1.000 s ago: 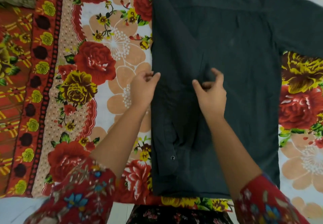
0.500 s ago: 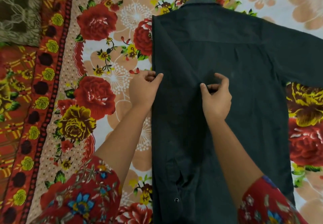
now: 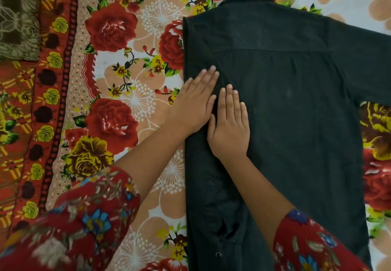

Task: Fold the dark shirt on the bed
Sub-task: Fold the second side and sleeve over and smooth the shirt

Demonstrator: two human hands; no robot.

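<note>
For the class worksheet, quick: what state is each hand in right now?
The left hand: open, fingers straight, pressing on the dark shirt.
The right hand: open, flat on the shirt beside it, holding nothing.

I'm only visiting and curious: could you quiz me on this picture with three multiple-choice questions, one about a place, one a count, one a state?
1. Where does the left hand lie?
A) on the collar
B) on the shirt's folded left edge
C) in the air

2. How many of its sleeves stick out sideways?
A) none
B) one
C) two

3. How is the right hand?
A) flat, fingers straight
B) a fist
C) pinching cloth

Answers:
1 B, its palm lies on the folded edge.
2 B, only the one on the right spreads out.
3 A, it lies flat on the shirt.
</note>
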